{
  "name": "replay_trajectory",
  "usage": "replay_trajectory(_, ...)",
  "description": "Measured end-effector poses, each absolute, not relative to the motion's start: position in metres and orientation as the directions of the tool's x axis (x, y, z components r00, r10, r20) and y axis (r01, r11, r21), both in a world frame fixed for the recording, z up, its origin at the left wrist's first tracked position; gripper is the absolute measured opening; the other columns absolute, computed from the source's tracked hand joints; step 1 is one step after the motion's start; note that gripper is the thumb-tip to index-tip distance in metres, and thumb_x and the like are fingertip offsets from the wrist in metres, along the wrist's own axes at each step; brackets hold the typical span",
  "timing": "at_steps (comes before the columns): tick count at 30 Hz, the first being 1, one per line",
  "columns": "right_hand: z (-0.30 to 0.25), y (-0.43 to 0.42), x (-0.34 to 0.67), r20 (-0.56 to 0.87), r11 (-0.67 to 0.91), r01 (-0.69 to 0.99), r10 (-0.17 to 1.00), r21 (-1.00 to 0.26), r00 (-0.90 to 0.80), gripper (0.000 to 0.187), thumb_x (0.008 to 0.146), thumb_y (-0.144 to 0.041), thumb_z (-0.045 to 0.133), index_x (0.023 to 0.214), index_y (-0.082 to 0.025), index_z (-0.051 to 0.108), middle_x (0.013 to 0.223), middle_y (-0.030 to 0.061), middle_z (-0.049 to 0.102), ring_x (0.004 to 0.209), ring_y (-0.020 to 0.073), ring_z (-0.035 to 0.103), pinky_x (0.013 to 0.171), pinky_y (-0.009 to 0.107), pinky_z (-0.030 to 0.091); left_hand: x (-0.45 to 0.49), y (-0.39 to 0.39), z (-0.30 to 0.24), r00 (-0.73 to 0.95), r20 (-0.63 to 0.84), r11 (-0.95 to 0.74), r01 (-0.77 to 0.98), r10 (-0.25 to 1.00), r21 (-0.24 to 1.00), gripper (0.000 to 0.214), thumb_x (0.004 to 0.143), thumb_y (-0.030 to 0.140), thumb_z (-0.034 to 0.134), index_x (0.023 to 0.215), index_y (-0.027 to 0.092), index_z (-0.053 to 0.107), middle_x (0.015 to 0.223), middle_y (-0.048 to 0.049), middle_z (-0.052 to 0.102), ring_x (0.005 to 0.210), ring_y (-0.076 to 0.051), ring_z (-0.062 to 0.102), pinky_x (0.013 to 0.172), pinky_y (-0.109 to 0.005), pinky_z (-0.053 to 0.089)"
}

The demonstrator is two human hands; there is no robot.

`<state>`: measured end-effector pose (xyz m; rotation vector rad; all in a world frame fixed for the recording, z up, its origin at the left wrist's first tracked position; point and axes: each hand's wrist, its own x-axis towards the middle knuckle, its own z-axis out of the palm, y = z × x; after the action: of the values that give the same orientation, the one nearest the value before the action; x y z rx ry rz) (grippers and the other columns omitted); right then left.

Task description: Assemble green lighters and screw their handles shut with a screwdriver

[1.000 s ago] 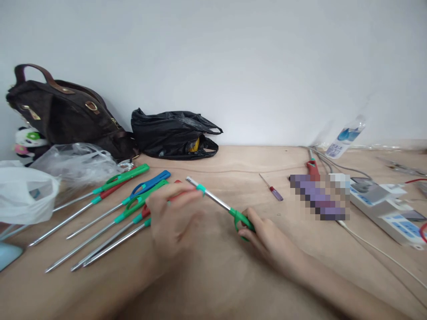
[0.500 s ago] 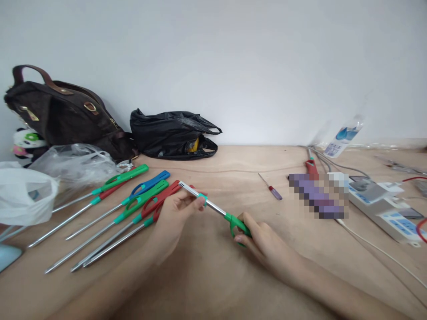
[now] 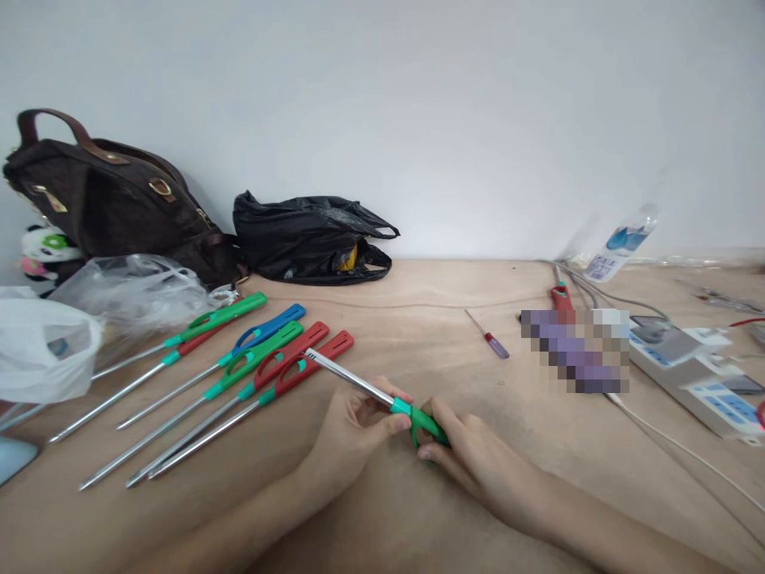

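A long-necked gas lighter [image 3: 352, 379] with a green handle and a silver tube is between my two hands, its slotted tip pointing up and left. My right hand [image 3: 478, 446] is closed around the green handle. With thumb and fingers, my left hand [image 3: 350, 426] pinches the teal collar [image 3: 400, 406], which sits where the tube meets the handle. Left of my hands lie several similar lighters side by side, among them a blue one [image 3: 263, 328] and a red one [image 3: 335, 348], their tubes pointing towards the lower left.
A screwdriver [image 3: 495, 345] lies right of centre. Farther right are a red-handled lighter [image 3: 560, 301], a blurred-out purple object [image 3: 567, 355], a power strip [image 3: 687, 375] with cables and a leaning bottle [image 3: 621, 243]. Behind stand a black plastic bag [image 3: 292, 239] and a dark handbag [image 3: 125, 199].
My left hand has moved right and down along the tube, and the teal collar has slid with it from mid-tube to the handle. My right hand keeps its hold.
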<state>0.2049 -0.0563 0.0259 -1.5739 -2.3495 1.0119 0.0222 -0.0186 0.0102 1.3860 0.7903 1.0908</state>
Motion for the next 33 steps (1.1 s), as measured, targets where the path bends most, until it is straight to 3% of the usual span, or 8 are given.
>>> replay_trajectory(7,0.025,-0.053,0.212,-0.132,0.261,0.578,0.825,-0.773,-0.549,0.007,0.095,-0.028,0.043,0.092,-0.021,0.044,0.085,0.0032,0.059,0.071,0.0165,0.052,0.062,0.028,0.039,0.022,-0.020,0.010,0.347,0.217,-0.191,-0.108,0.912,0.976,0.029,0.067,0.042,0.082,0.073,0.016,0.070,0.064,0.0004,0.057,0.061,-0.013,0.053,0.060,-0.024,0.046)
replay_trajectory(14,0.033,-0.052,0.210,-0.122,0.133,0.389,0.816,-0.912,-0.565,0.020,0.098,-0.033,0.039,0.083,-0.020,0.044,0.067,-0.0046,0.046,0.052,0.0078,0.042,0.048,0.020,0.034,0.022,-0.017,0.012,0.396,0.121,-0.076,-0.129,0.910,0.989,0.033,0.064,0.043,0.084,0.070,0.016,0.067,0.064,0.0012,0.055,0.060,-0.012,0.049,0.059,-0.023,0.042)
replay_trajectory(20,0.030,-0.056,0.216,-0.271,-0.144,0.261,0.783,-0.955,-0.560,0.043,0.097,-0.057,0.032,0.086,-0.019,0.047,0.065,-0.0048,0.045,0.045,0.0061,0.043,0.037,0.015,0.034,0.016,-0.019,0.020,0.404,0.120,-0.038,-0.205,0.907,0.978,0.038,0.072,0.052,0.077,0.085,0.017,0.069,0.070,-0.0007,0.057,0.059,-0.011,0.046,0.053,-0.021,0.038)
replay_trajectory(23,0.027,-0.056,0.217,-0.326,-0.199,0.277,0.764,-0.940,-0.557,0.045,0.096,-0.060,0.031,0.085,-0.019,0.047,0.061,-0.0059,0.042,0.045,0.0068,0.041,0.036,0.015,0.035,0.015,-0.018,0.021,0.432,0.109,-0.030,-0.187,0.895,0.982,0.034,0.073,0.049,0.077,0.081,0.017,0.069,0.069,-0.0004,0.058,0.055,-0.009,0.044,0.050,-0.020,0.037)
replay_trajectory(33,0.038,-0.057,0.214,-0.116,0.187,0.454,0.820,-0.871,-0.561,0.046,0.100,-0.052,0.024,0.071,-0.021,0.040,0.061,-0.0034,0.043,0.053,0.0100,0.042,0.053,0.024,0.036,0.020,-0.023,0.018,0.434,0.011,0.057,-0.143,0.901,0.988,0.043,0.061,0.053,0.083,0.070,0.016,0.063,0.057,0.0017,0.054,0.045,-0.008,0.045,0.040,-0.020,0.037)
